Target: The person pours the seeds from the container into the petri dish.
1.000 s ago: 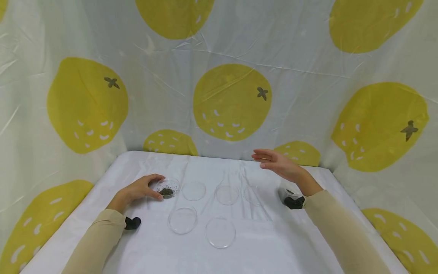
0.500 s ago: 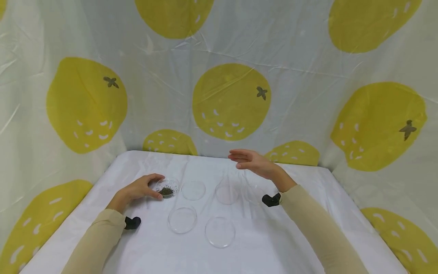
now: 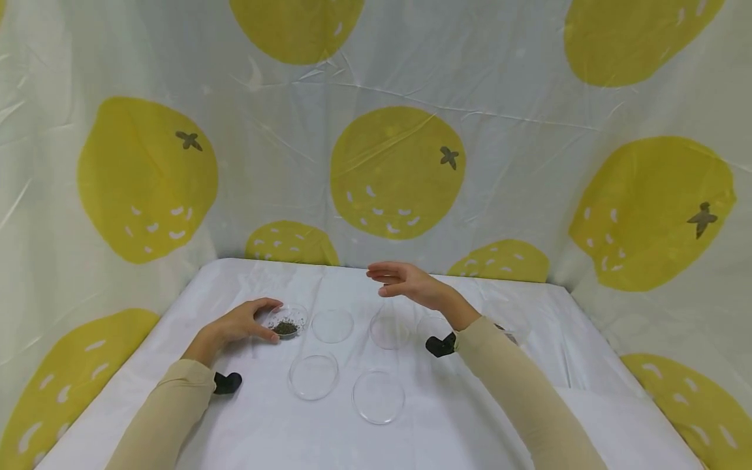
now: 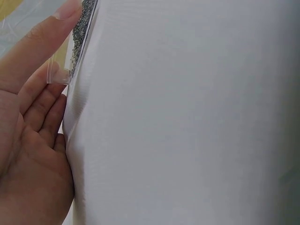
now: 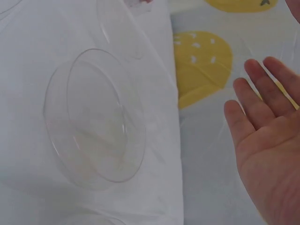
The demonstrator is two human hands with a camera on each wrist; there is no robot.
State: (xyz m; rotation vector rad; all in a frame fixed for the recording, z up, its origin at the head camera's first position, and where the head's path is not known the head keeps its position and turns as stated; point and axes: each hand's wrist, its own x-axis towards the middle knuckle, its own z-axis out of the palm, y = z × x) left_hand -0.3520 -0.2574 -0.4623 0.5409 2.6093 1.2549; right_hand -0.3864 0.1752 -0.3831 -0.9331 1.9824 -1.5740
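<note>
At the left of the table, my left hand (image 3: 243, 321) rests around a clear petri dish (image 3: 299, 313), thumb at the near side and fingers at the far side. Dark green, crumbly bits (image 3: 286, 328) lie in that dish. The left wrist view shows the thumb against the dish's clear wall (image 4: 58, 77). My right hand (image 3: 411, 285) hovers above the back of the table, holding nothing, fingers extended. Below it is a clear dish (image 3: 390, 331), also large in the right wrist view; its contents look bare.
Other clear round dishes lie on the white cloth: one beside the held dish (image 3: 333, 326), two nearer the front, a left one (image 3: 314, 377) and a right one (image 3: 378, 397). Another dish (image 3: 431, 321) and a small clear container (image 3: 516, 331) are partly hidden by the right arm. Lemon-print curtain (image 3: 399, 85) stands behind.
My right hand has moved left across the back of the table, from above the right side to above the middle dishes. The left hand and its dish have stayed put.
</note>
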